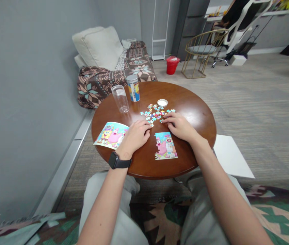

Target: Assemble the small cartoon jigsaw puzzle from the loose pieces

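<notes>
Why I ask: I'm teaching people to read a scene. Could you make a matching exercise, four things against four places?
Things
1. Red trash bin
2. Clear container
3. Loose jigsaw pieces
4. Black smartwatch

Places
A. Strapped around the left wrist
B. On the table, beyond the partly assembled puzzle
C. On the floor, near the gold-framed chair
D. On the table, just left of the lidded can

Pairs: 1-C, 2-D, 3-B, 4-A

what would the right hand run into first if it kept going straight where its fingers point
Most likely the loose puzzle pieces, spread just past the fingertips of the right hand; it may already touch one, depth is unclear.
</notes>
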A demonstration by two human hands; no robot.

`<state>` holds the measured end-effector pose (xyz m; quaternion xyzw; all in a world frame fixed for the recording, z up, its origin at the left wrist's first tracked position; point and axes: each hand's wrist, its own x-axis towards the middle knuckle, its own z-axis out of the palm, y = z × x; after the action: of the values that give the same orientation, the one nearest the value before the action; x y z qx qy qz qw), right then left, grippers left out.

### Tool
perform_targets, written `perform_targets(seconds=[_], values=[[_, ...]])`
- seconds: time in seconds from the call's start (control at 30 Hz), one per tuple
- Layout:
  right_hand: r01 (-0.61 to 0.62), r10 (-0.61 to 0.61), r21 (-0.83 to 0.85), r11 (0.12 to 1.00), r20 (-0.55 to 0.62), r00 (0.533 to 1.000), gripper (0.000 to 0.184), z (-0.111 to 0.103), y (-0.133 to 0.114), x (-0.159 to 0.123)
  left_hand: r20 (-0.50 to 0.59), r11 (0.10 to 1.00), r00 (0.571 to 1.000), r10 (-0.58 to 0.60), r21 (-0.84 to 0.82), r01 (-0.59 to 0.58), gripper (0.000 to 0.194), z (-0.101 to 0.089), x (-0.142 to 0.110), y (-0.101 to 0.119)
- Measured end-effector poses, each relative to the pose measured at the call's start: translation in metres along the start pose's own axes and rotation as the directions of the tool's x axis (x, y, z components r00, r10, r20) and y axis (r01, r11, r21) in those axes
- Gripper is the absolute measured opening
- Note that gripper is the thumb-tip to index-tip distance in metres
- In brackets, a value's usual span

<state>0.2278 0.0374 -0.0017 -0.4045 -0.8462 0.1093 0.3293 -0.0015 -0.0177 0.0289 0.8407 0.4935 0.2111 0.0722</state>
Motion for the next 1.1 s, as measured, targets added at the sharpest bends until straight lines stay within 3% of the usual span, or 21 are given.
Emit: perform_targets(seconds=[0.17, 0.4, 0.73, 0.83, 0.93, 1.0, 1.1], values=[[-0.002, 0.002, 0.01, 1.0, -0.019, 1.0, 0.032, -0.004, -0.006, 0.0, -0.011, 1.0, 1.0, -0.003, 0.024, 0.003, 0.022, 0.0, 0.0, 0.001], [0.035, -0.037, 0.089, 0.995, 0.022, 0.999, 0.017, -0.003, -0.007, 0.0, -0.055, 0.99, 0.992, -0.109, 0.078, 0.114, 0.02, -0.001, -0.001, 0.0], [0.058, -0.07, 0.17, 0.984, 0.067, 0.995, 0.023, -0.002, -0.008, 0.004, -0.01, 0.996, 0.998, -0.062, 0.064, 0.063, 0.028, 0.001, 0.0, 0.001], [-0.01, 0.012, 0.084, 0.996, -0.026, 1.0, 0.022, -0.002, -0.006, 0.002, -0.025, 0.993, 0.996, -0.086, 0.084, 0.088, 0.028, 0.0, -0.001, 0.003], [-0.191, 0.182, -0.047, 0.981, -0.14, 0.973, 0.027, -0.002, 0.002, -0.001, -0.008, 0.988, 0.993, -0.117, 0.102, 0.118, 0.028, -0.001, -0.001, 0.003], [-0.276, 0.259, -0.098, 0.956, -0.158, 0.953, 0.029, -0.002, 0.007, -0.004, 0.002, 0.985, 0.991, -0.13, 0.113, 0.129, 0.03, -0.001, -0.001, 0.004], [-0.27, 0.258, -0.115, 0.956, -0.113, 0.96, 0.03, -0.002, 0.01, -0.004, 0.012, 0.982, 0.99, -0.143, 0.128, 0.14, 0.033, -0.001, -0.001, 0.004]])
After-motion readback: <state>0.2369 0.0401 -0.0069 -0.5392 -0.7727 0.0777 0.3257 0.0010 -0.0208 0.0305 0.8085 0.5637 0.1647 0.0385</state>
